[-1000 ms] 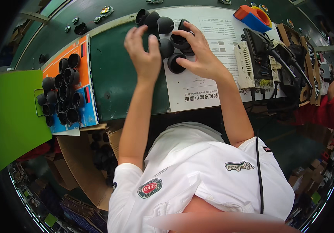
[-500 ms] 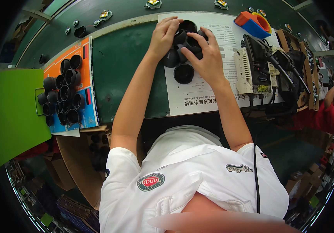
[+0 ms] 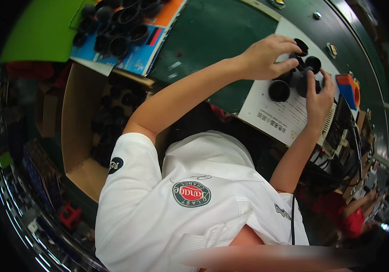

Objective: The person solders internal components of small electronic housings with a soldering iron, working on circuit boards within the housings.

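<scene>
On a white printed sheet (image 3: 259, 111) stands a close cluster of round black plastic cups. My left hand (image 3: 271, 55) reaches in from the left, thumb and fingers spread, tips at the cluster's edge; it is open, and I see nothing held in it. My right hand (image 3: 320, 97) is at the cluster's right side. Its thumb and fingers are around a black cup (image 3: 302, 86), which they partly hide. One black cup (image 3: 278, 91) stands at the near side with its mouth up, and another cup (image 3: 312, 64) sits beyond the right hand's fingers.
Many black cups (image 3: 130, 17) stand on an orange and blue board (image 3: 136, 61) at the left. Below it, a cardboard box (image 3: 79, 122) holds more. An orange and blue ring-shaped holder (image 3: 348, 88) and a cabled device (image 3: 339, 131) are at right. Another person (image 3: 355, 217) is farther right.
The whole view has swung, so the board of cups sits higher and the box shows more. My left hand has drawn back a little from the cups; my right stays among them.
</scene>
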A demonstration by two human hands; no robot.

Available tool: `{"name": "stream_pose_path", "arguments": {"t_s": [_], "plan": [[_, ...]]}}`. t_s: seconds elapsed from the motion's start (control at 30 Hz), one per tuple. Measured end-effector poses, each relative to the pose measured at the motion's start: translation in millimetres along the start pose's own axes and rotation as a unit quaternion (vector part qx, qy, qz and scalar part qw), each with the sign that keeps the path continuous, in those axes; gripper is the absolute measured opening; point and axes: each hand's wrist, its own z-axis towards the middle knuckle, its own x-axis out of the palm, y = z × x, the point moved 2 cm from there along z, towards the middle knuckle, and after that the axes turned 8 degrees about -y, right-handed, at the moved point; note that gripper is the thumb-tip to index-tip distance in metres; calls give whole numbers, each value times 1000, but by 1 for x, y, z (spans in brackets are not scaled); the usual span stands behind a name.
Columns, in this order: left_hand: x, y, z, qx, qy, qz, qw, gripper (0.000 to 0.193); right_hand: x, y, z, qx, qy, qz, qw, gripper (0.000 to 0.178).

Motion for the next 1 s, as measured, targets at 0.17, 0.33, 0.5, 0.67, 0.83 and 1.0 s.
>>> {"name": "stream_pose_path", "arguments": {"t_s": [0.17, 0.33, 0.5, 0.67, 0.83, 1.0], "plan": [[-119, -83, -89, -187, 142, -137, 962, 20, -9, 41, 0, 11, -37, 95, 995, 39], [-273, -88, -225, -472, -28, -112, 874, 21, 29, 150, -42, -14, 121, 429, 895, 21], [-377, -15, -405, -529, -236, 278, 766, 25, 71, 287, -105, -223, 372, 472, 768, 22], [-438, 23, -475, -465, -218, 500, 697, 34, 133, 360, -160, -401, 530, 335, 667, 28], [-433, 41, -544, -422, -190, 577, 673, 41, 200, 421, -233, -466, 603, 248, 598, 41], [-315, -18, -441, -533, -71, 332, 775, 36, 246, 417, -240, -574, 704, -77, 411, 56]]}}
